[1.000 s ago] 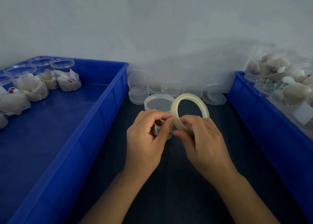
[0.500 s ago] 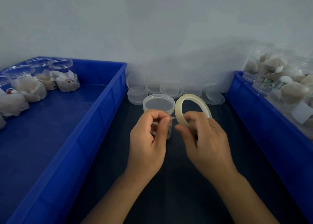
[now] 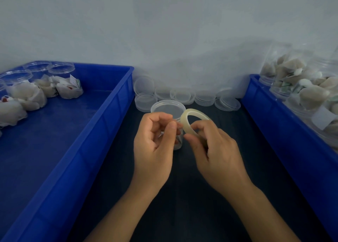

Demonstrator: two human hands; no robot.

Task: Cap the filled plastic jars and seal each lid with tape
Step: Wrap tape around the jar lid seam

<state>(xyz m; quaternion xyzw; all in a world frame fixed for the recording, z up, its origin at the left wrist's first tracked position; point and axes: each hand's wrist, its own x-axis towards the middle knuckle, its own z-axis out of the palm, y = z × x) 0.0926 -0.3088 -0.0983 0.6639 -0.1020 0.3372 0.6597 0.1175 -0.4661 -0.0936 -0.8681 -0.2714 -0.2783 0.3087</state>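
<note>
Capped jar (image 3: 167, 108): its body is hiding behind the left hand (image 3: 153, 150) fingers.
Tape end: too small to tell at the left fingertips (image 3: 172, 126).
Tape roll (image 3: 192, 117): its lower arc is disappearing under the right hand (image 3: 215, 154) fingers (thumb in front).

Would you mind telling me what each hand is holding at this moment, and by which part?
The right hand grips the tape roll by its lower rim. The left hand pinches thumb to forefinger beside the roll; whether it holds the tape's end cannot be told.
</note>
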